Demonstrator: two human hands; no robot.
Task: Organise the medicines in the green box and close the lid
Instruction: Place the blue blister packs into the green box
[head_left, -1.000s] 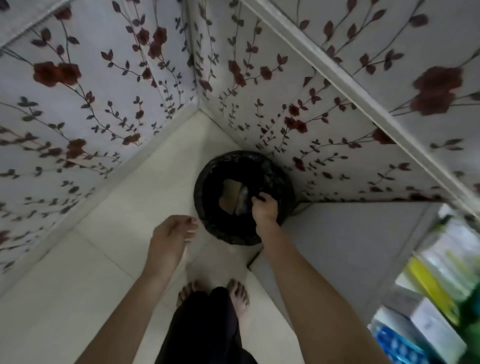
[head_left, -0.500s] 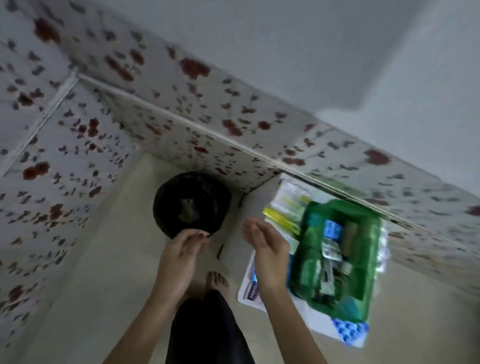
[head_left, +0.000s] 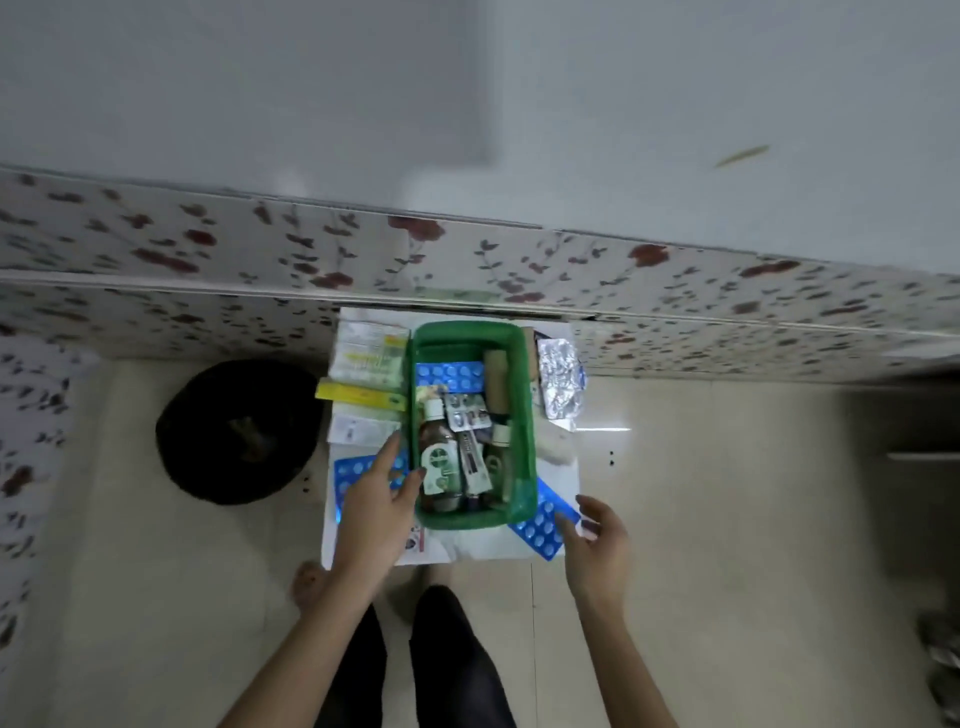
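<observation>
Standing on a white sheet (head_left: 519, 545) spread over the tiled floor (head_left: 701, 493), close to the flowered wall panel (head_left: 675, 291), the green box (head_left: 523, 415) is seen from above with no lid on it. It is packed with medicines: a brown bottle (head_left: 439, 462) with a white-and-green label, a blue blister pack (head_left: 449, 375) at the far end, a silver blister strip (head_left: 467, 411) and a tan bottle (head_left: 496, 382). White and yellow cartons (head_left: 369, 358) are laid just left of the box, and a crumpled foil pack (head_left: 558, 384) just right of it. A second blue blister sheet (head_left: 358, 480) is partly covered by the left hand (head_left: 376, 512), whose fingers are spread loosely, gripping nothing, with the fingertips at the box's left wall. A third blue blister sheet (head_left: 543, 525) is tucked under the box's near right corner. The right hand (head_left: 597, 545) is held open and empty just beside that sheet. A black round bin (head_left: 236, 431) is set on the floor well left of the box.
</observation>
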